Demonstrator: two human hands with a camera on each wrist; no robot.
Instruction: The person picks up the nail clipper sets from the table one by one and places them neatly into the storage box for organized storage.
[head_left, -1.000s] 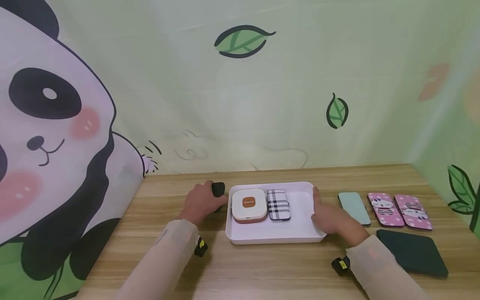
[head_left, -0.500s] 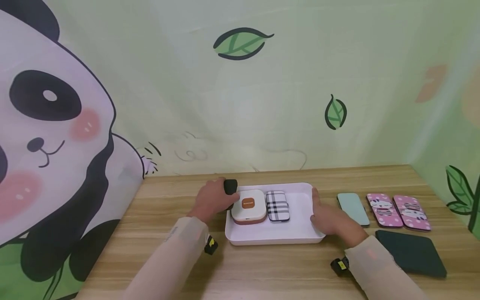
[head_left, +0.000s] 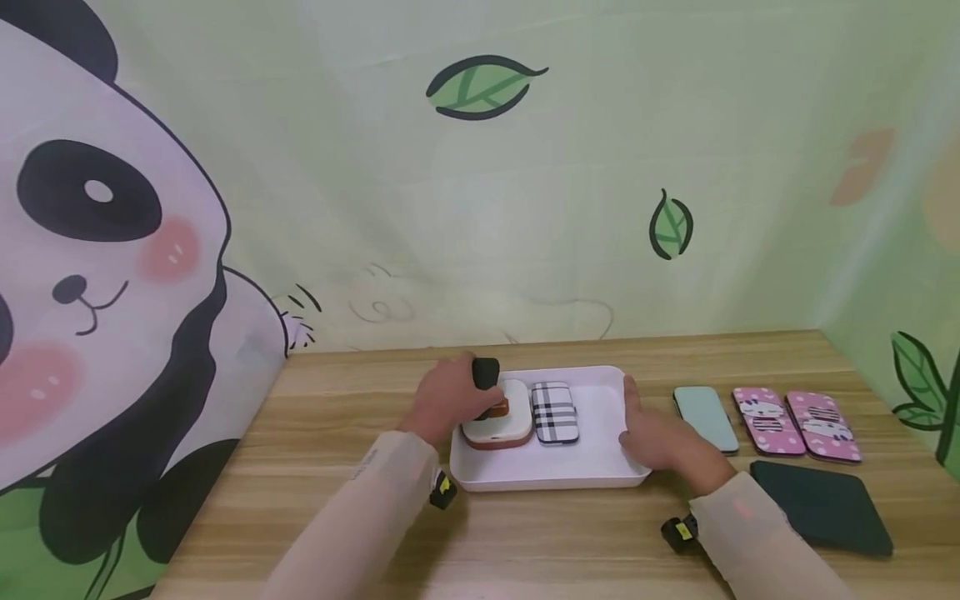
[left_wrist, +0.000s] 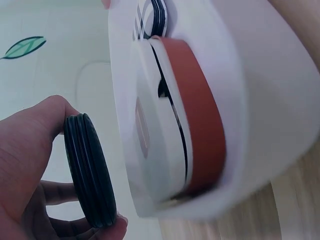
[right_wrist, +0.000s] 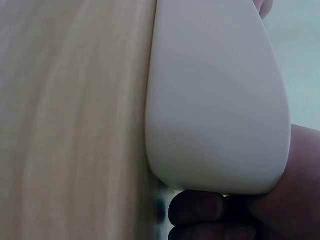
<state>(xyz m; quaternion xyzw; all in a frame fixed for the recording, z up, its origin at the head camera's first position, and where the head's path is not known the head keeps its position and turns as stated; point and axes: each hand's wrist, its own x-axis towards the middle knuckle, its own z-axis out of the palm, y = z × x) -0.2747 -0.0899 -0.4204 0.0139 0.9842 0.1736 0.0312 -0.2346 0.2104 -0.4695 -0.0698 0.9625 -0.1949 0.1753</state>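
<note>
The left hand (head_left: 448, 398) has carried the black disc (head_left: 486, 373) rightward from the table left of the tray (head_left: 592, 467) to above the white-and-orange case (head_left: 504, 429), at frame centre. Fingers and thumb pinch the disc on edge (the ribbed rim shows in the wrist view (left_wrist: 90, 177)). The right hand (head_left: 663, 442) stays curled on the tray's right rim, steadying it. The disc looks close to being set inside, beside the plaid case (head_left: 556, 412).

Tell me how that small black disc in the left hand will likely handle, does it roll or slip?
The black disc looks round and ribbed at its edge, so set on edge it would probably roll. Those ridges likely help the left hand pinch it. It seems stiff and light: fingertips alone carry it.
</note>
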